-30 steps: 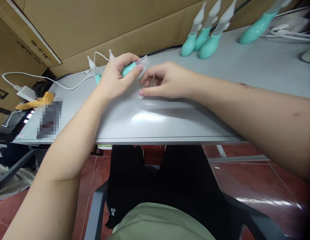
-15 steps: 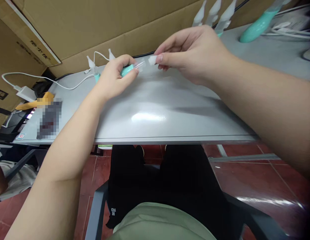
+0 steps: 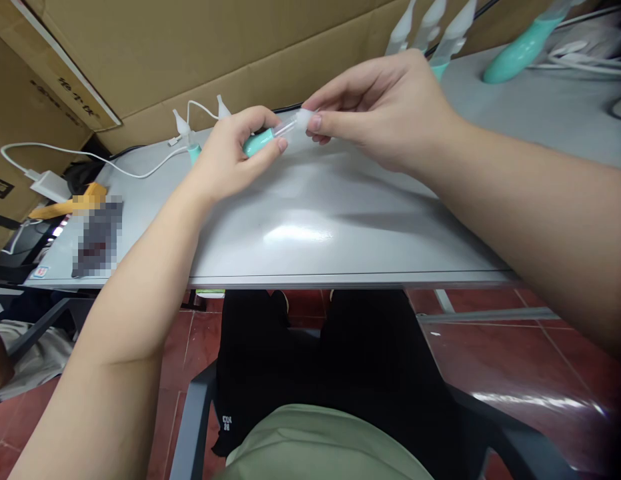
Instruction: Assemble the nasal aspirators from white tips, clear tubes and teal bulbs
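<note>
My left hand (image 3: 229, 155) is closed round a small teal device (image 3: 260, 141) with a clear tube at its front end, held just above the grey table (image 3: 310, 220). My right hand (image 3: 380, 107) pinches a small white cap (image 3: 303, 119) between thumb and forefinger. The cap sits right against the tip of the clear tube. Both hands meet above the far middle of the table.
Several teal devices with clear tips (image 3: 443, 37) stand at the back right. Another teal device (image 3: 193, 150) on a white cable (image 3: 115, 167) stands behind my left hand. A white charger (image 3: 49, 185) and a yellow object (image 3: 75, 203) lie far left. Cardboard boxes (image 3: 190, 53) wall the back.
My right hand picked the white cap up off the table, lifted it, and has now brought it leftward against the tube's tip. My left hand stayed put with the teal device.
</note>
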{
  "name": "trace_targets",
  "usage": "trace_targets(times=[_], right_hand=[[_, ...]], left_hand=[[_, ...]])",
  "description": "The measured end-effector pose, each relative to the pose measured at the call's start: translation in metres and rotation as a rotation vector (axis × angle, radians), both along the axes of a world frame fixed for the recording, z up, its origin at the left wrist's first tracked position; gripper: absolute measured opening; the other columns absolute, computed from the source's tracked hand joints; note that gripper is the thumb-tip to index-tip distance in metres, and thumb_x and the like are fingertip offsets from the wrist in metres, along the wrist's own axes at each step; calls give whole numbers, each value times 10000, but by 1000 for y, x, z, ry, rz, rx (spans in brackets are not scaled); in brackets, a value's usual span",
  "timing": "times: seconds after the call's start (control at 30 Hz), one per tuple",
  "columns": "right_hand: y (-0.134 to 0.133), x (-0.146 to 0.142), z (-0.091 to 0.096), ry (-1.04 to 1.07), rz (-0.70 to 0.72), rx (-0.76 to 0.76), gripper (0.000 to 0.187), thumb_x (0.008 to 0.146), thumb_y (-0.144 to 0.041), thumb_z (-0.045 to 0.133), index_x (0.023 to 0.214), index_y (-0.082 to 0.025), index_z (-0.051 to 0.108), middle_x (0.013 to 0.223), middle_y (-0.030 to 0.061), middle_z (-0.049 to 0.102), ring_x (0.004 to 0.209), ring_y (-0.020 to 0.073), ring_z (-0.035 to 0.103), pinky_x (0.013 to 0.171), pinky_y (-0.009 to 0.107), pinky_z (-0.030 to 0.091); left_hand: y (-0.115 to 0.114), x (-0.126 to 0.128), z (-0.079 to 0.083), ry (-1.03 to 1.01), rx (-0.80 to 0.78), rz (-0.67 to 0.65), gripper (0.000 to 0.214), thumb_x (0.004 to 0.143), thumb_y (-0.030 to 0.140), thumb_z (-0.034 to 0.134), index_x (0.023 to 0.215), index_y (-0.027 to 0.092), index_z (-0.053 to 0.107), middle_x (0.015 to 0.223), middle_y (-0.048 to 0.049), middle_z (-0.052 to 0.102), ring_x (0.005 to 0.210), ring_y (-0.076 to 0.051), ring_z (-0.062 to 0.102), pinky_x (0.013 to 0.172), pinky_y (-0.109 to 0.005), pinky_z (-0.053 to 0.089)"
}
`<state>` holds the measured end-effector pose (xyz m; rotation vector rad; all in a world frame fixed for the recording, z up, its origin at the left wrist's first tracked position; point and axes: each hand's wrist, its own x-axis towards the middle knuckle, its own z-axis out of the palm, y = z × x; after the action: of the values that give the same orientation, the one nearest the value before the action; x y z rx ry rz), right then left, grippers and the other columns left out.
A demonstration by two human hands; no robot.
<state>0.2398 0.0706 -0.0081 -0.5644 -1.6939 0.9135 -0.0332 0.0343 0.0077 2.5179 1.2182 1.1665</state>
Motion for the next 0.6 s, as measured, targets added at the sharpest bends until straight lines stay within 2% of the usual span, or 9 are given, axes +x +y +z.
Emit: trace_targets(times=[0.23, 0.37, 0.47, 0.6], right_hand=[[10, 3, -2, -51, 149, -6, 295, 850, -164, 1217, 901, -296, 958, 875, 46, 878, 775, 233, 798, 784, 431, 687], [14, 5, -3, -141, 139, -19, 377, 863, -91, 1228, 837, -286, 907, 830, 30, 863, 724, 202, 789, 717, 398, 664], [14, 8, -3, -186, 107, -6, 393, 867, -101, 1246, 825, -289, 903, 818, 14, 859, 706, 181, 786, 686, 385, 638], [12, 10, -4, -221, 79, 15, 362, 908, -113, 1210, 818, -294, 909, 897, -1, 906, 753, 167, 811, 703, 368, 652]], left_hand=[[6, -9, 0, 88, 58, -48, 179, 1088, 454, 899, 1113, 279, 868, 1063, -45, 885, 1052, -350, 896, 997, -468, 737], [6, -14, 1, 176, 85, -43, 263, 1110, 525, 906, 1156, 270, 862, 1124, -77, 914, 1104, -362, 877, 1057, -494, 734], [7, -16, 0, 250, 122, -84, 266, 1121, 497, 832, 1219, 252, 872, 1177, -102, 915, 1164, -376, 877, 1115, -524, 726], [9, -17, -3, 304, 141, -98, 322, 1121, 504, 731, 1264, 259, 884, 1170, -114, 883, 1188, -410, 892, 1101, -565, 717]])
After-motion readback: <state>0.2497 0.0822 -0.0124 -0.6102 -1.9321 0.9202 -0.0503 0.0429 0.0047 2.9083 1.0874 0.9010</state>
